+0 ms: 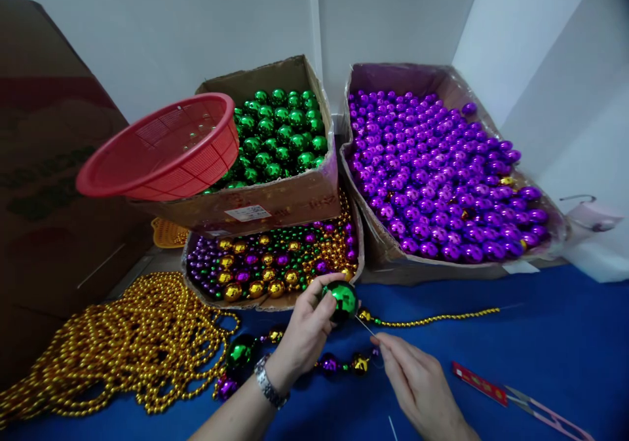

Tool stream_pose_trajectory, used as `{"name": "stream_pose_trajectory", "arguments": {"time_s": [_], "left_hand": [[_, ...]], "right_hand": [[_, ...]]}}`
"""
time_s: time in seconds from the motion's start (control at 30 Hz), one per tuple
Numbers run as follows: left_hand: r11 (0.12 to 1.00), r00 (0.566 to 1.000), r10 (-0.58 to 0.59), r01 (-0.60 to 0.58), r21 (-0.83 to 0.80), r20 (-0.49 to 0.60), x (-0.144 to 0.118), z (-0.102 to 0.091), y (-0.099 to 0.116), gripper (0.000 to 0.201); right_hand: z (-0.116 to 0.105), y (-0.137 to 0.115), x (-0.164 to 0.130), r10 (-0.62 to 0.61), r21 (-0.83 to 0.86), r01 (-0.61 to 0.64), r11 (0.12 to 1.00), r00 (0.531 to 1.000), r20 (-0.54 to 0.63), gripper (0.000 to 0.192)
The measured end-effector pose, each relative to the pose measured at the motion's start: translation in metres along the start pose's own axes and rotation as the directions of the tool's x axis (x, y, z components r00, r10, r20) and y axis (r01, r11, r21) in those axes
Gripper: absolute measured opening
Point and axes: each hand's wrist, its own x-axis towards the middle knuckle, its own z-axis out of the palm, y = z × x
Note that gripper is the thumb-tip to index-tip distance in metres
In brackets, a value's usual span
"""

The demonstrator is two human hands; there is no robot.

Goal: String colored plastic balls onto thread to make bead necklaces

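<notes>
My left hand (305,326), with a metal watch (268,383) on its wrist, grips a large shiny green ball (345,299) between thumb and fingers. My right hand (417,375) pinches a thin needle (365,325), whose far end meets the ball's lower right side; whether it has entered a hole cannot be made out. Just behind the ball, a strand of small gold beads (437,319) stretches to the right. Below my left hand lies a string of mixed beads, including a big green ball (240,351), a purple ball (328,362) and a gold ball (360,364).
A carton of green balls (324,189) rests above a low box of mixed beads (361,251). A purple-ball carton (388,264) stands right. A red basket (162,182) overhangs left. Gold bead strands (142,343) pile front left. Scissors (545,411) and a red packet (479,383) lie right.
</notes>
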Motion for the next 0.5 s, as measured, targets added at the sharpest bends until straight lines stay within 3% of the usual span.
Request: {"name": "stream_pose_trajectory", "arguments": {"time_s": [0.13, 0.3, 0.5], "left_hand": [[0.997, 0.998, -0.053, 0.055, -0.05, 0.044, -0.004, -0.005, -0.007, 0.037], [0.997, 1.0, 0.025, -0.025, 0.072, 0.009, -0.007, -0.008, -0.013, 0.05], [0.999, 1.0, 0.01, -0.009, 0.046, -0.008, -0.01, -0.008, -0.019, 0.042]], "right_hand": [[0.002, 0.003, -0.002, 0.035, 0.046, -0.036, 0.998, 0.999, 0.027, 0.024], [0.006, 0.005, -0.003, -0.001, -0.006, 0.001, 1.0, 1.0, -0.017, 0.024], [0.007, 0.005, -0.004, -0.006, -0.028, 0.006, 1.0, 1.0, -0.004, 0.024]]}}
